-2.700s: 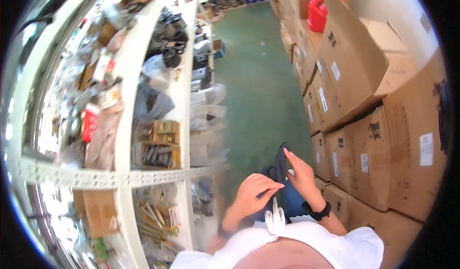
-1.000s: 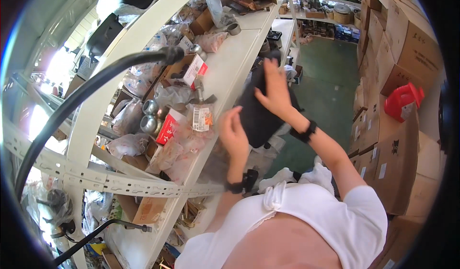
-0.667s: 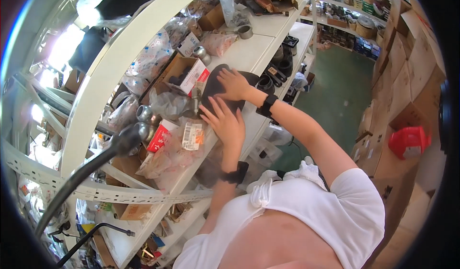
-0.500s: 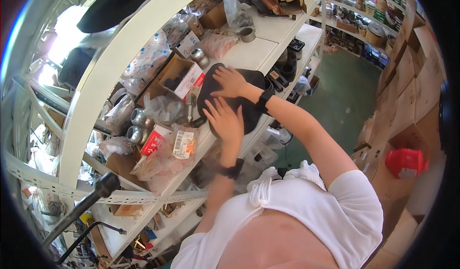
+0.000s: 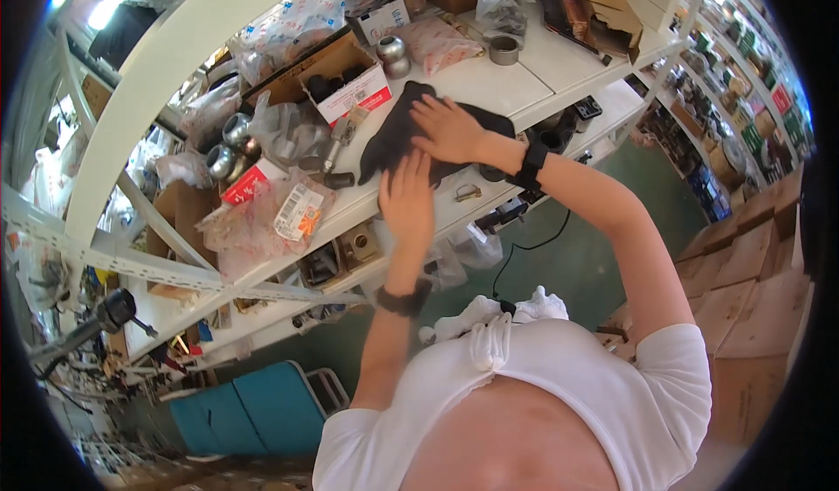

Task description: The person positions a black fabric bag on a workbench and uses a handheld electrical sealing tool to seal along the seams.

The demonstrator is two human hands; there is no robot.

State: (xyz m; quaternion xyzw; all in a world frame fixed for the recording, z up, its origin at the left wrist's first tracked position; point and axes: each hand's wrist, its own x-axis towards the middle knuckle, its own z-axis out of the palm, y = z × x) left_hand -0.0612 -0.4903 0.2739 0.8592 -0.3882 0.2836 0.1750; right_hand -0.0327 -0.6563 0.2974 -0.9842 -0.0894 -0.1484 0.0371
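Note:
A soft-looking black piece (image 5: pixel 389 137), perhaps cloth or thin rubber, lies on the white shelf; I cannot tell its exact kind. My right hand (image 5: pixel 450 131) rests palm down on its upper middle, fingers stretched out. Lower and to the left, my left hand (image 5: pixel 409 195) lies over its near edge with straight fingers, close to the right hand's fingertips. Both hands are open, and nothing shows in their grasp. They hide part of the piece. By its left corner lies a small metal rod part with a dark end (image 5: pixel 336 176).
Behind the piece stand an open carton with dark parts (image 5: pixel 347 89) and round metal fittings (image 5: pixel 391 51). A metal ring (image 5: pixel 503 50) sits farther right. Plastic bags (image 5: pixel 300 211) crowd the left. Below are a lower shelf and a blue folding chair (image 5: pixel 253 412); cartons (image 5: pixel 743 290) stack at right.
The view has swung, bringing the blue chair into sight. The black piece, flat and broad before, now looks narrower and partly folded or bunched. Both hands stay on it.

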